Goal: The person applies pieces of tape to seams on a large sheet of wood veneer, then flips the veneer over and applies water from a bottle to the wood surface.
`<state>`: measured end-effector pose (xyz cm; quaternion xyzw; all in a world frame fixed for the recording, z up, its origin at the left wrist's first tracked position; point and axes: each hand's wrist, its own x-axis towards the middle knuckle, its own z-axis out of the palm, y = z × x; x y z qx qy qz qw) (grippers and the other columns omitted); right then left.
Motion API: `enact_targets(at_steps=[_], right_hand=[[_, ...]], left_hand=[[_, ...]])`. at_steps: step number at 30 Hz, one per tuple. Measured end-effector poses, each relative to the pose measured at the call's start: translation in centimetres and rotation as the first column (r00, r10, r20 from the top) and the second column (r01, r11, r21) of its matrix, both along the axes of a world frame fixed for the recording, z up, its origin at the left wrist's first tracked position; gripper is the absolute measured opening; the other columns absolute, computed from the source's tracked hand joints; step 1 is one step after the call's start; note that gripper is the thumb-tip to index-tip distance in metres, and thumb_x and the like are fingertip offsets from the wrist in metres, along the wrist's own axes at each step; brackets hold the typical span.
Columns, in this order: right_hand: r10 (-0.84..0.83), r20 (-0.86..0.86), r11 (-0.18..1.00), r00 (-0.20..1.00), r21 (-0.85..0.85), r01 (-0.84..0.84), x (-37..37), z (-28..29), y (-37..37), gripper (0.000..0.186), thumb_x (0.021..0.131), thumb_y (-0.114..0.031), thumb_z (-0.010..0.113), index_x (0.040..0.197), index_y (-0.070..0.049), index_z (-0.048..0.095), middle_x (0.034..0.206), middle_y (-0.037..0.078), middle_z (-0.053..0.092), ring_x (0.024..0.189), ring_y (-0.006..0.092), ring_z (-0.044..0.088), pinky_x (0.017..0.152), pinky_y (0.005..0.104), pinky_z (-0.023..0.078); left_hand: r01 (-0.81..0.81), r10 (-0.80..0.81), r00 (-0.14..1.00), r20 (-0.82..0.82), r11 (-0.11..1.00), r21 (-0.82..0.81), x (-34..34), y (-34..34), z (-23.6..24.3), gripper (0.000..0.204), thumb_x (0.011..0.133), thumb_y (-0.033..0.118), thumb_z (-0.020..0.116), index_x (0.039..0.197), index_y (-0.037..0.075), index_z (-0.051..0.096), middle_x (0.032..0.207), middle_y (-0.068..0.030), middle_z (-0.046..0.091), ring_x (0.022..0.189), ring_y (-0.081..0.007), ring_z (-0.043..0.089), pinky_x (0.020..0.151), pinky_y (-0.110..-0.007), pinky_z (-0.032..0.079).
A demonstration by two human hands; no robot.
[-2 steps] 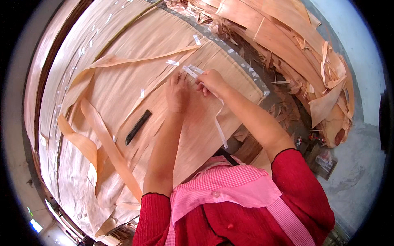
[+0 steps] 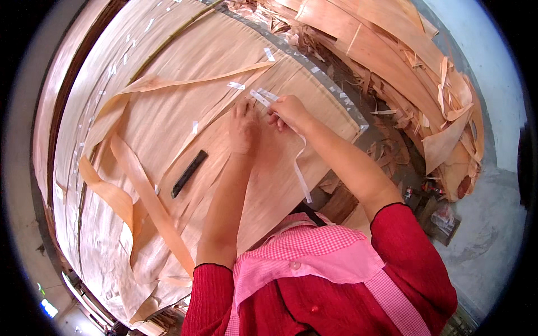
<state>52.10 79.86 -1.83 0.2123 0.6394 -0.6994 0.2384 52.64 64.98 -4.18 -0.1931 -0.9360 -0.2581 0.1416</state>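
A broad sheet of pale wood veneer (image 2: 280, 162) lies under both hands. My right hand (image 2: 288, 113) is closed in a pinch on a white paper tape (image 2: 301, 173), whose loose end trails down toward my apron. Just beyond the fingers, short pieces of the tape (image 2: 259, 97) lie on the veneer along a seam. My left hand (image 2: 244, 127) rests on the sheet close beside them, its fingers reaching forward and partly hidden. A dark, narrow bar-shaped tool (image 2: 189, 173) lies left of my left forearm.
Loose veneer strips (image 2: 151, 204) curl across the left side of the sheet. A thin stick (image 2: 174, 36) lies farther up. Beyond the grey edge (image 2: 330, 87), stacked veneer and scraps (image 2: 386, 73) fill the right. A small crate-like box (image 2: 443, 221) sits on the floor.
My left hand and forearm have shifted very slightly to the right. The right hand and the tape look the same.
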Motion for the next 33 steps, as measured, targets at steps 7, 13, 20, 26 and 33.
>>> enact_targets(at_steps=[7, 13, 20, 26, 33], right_hand=[[0.002, 0.003, 1.0, 1.0, 0.016, -0.002, 0.0, 0.0, -0.1, 0.017, 0.08, -0.012, 0.051, 0.076, 0.004, 0.054, 0.059, 0.014, 0.058, 0.036, 0.0127, 0.047, 0.034, 0.0272, 0.04], [-0.01, 0.015, 1.0, 1.0, 0.008, 0.01, 0.0, 0.1, -0.1, 0.017, 0.079, -0.012, 0.052, 0.076, 0.004, 0.055, 0.059, 0.014, 0.057, 0.036, 0.0133, 0.047, 0.034, 0.0271, 0.04], [-0.015, 0.029, 1.0, 0.999, 0.006, 0.014, -0.2, -0.3, 0.0, 0.017, 0.079, -0.012, 0.052, 0.075, 0.004, 0.055, 0.06, 0.014, 0.057, 0.035, 0.0141, 0.047, 0.033, 0.0279, 0.04], [-0.032, 0.024, 0.998, 0.999, 0.052, 0.03, -0.3, 0.0, -0.6, 0.017, 0.081, -0.012, 0.051, 0.077, 0.004, 0.055, 0.059, 0.014, 0.057, 0.036, 0.0156, 0.048, 0.031, 0.0285, 0.039], [0.31, -0.062, 0.886, 0.949, 0.38, -0.264, 1.0, 0.9, 1.6, 0.017, 0.086, -0.014, 0.049, 0.08, -0.001, 0.058, 0.066, 0.011, 0.059, 0.052, 0.016, 0.056, 0.045, 0.0299, 0.045]], left_hand=[[0.008, -0.013, 0.995, -0.097, 0.999, -0.051, 0.2, 0.1, -0.2, 0.025, 0.075, 0.004, 0.05, 0.099, 0.0, 0.057, 0.108, -0.0108, 0.055, 0.099, -0.0304, 0.051, 0.085, -0.037, 0.043], [0.036, -0.037, 0.998, -0.06, 0.999, -0.019, 0.2, 0.0, -0.5, 0.028, 0.074, 0.002, 0.049, 0.102, 0.0, 0.056, 0.109, -0.0111, 0.055, 0.099, -0.0305, 0.051, 0.086, -0.036, 0.043], [-0.022, 0.022, 0.998, -0.067, 1.0, 0.0, 0.1, 0.7, -0.1, 0.036, 0.078, 0.007, 0.049, 0.114, 0.004, 0.053, 0.117, -0.0102, 0.053, 0.103, -0.0291, 0.049, 0.088, -0.038, 0.04], [0.034, -0.014, 0.996, 0.09, 0.974, -0.224, -0.1, 0.3, 0.5, 0.038, 0.083, 0.02, 0.048, 0.121, 0.015, 0.05, 0.131, -0.0071, 0.043, 0.11, -0.0262, 0.045, 0.09, -0.04, 0.037], [0.119, -0.103, 0.991, 0.088, 0.973, -0.199, 1.2, 0.1, 1.6, 0.04, 0.079, 0.034, 0.057, 0.118, 0.026, 0.053, 0.136, -0.0065, 0.037, 0.116, -0.0275, 0.039, 0.09, -0.044, 0.035]])
